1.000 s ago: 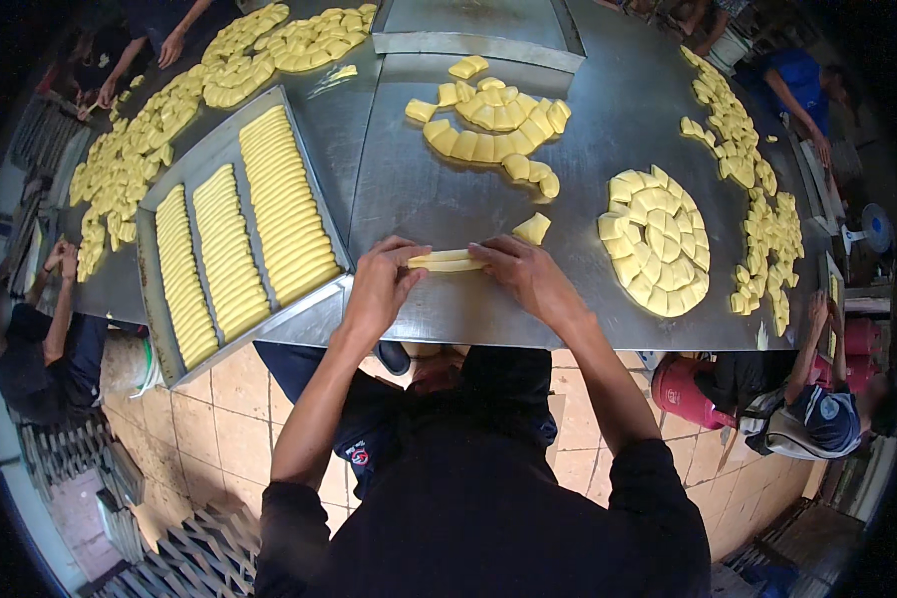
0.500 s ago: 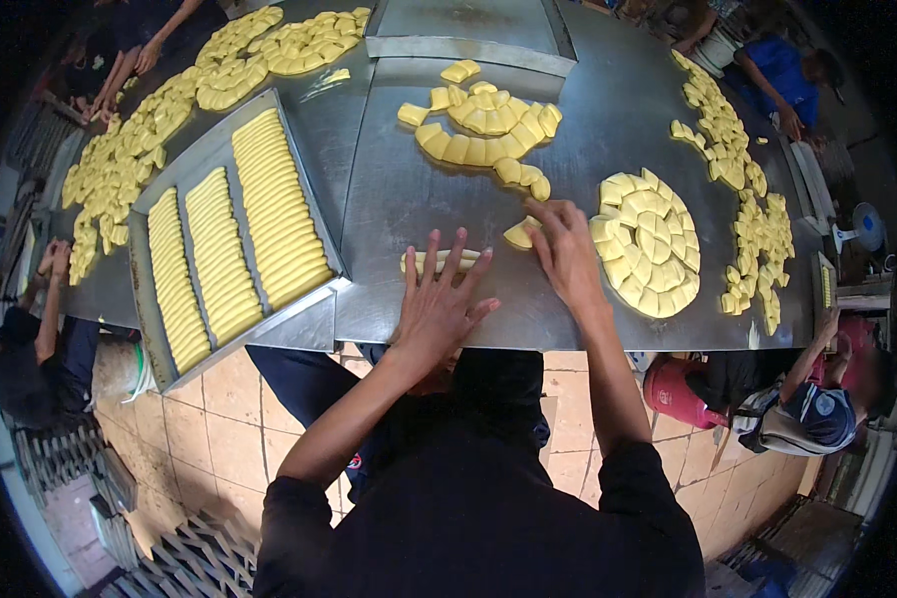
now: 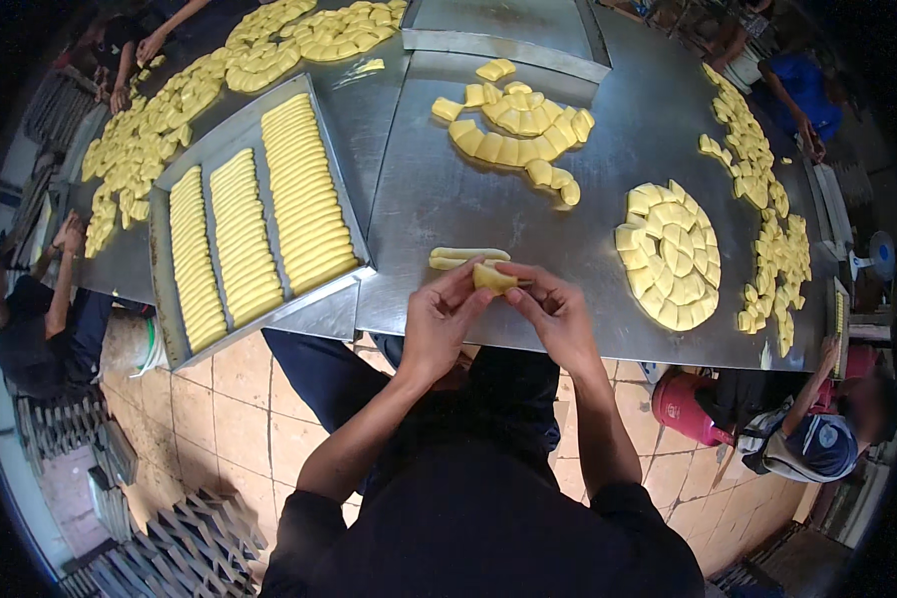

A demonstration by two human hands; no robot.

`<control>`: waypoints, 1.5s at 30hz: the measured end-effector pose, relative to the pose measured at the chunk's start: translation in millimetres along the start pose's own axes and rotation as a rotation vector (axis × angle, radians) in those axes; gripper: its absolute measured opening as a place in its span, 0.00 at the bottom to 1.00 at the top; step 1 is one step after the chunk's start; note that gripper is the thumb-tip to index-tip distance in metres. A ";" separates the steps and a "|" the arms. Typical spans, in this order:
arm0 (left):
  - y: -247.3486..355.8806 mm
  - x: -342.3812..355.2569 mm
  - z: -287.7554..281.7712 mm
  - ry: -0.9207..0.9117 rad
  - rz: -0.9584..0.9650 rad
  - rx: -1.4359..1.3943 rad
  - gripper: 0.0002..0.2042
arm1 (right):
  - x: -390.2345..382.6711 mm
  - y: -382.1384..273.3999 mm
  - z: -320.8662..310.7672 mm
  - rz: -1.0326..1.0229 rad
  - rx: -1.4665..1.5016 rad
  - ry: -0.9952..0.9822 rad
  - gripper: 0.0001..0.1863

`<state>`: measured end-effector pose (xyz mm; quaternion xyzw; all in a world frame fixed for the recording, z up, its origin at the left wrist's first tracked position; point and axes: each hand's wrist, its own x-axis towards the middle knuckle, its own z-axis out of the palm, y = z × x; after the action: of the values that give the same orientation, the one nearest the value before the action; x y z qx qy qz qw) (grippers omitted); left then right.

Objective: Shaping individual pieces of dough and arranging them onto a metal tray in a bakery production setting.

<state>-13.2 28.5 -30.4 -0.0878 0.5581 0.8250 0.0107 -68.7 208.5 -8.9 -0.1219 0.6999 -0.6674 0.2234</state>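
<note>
Just above the near edge of the steel table (image 3: 399, 219), my two hands meet on a small yellow dough piece (image 3: 492, 276). My left hand (image 3: 444, 319) grips its left side with fingers closed, and my right hand (image 3: 561, 322) pinches the other. Right behind them, long dough strips (image 3: 468, 255) lie on the table. A metal tray (image 3: 337, 179) at the left holds three long rows of rolled dough (image 3: 304, 199). To the right sits a round cluster of cut dough pieces (image 3: 668, 254); a broken cluster (image 3: 508, 140) lies farther back.
More dough pieces cover the table's left (image 3: 140, 169) and right (image 3: 743, 149) sides. An empty-looking metal tray (image 3: 498, 22) stands at the back. Several co-workers sit around, including one (image 3: 35, 339) at left and one (image 3: 842, 419) beside a red cylinder (image 3: 683, 409). Stacked metal racks (image 3: 189, 538) stand lower left.
The dough piece that lay to the right of the strips is now between my fingers. My hands left the strips and spread pose, drawing together in front of them.
</note>
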 end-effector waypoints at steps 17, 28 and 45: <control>11.4 -2.9 -14.5 -0.037 -0.016 -0.078 0.17 | 4.8 20.6 19.7 -0.188 0.013 0.138 0.16; 38.6 -12.6 -3.6 0.076 0.180 0.759 0.13 | 5.4 9.2 22.4 -0.586 -0.715 0.179 0.17; 37.3 0.6 -38.2 -0.134 0.021 0.539 0.08 | 16.3 -31.9 13.0 -0.346 -0.643 -0.158 0.12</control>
<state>-13.0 -20.9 -10.1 -0.0214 0.7565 0.6507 0.0621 -80.7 186.9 20.0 -0.3536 0.8234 -0.4299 0.1107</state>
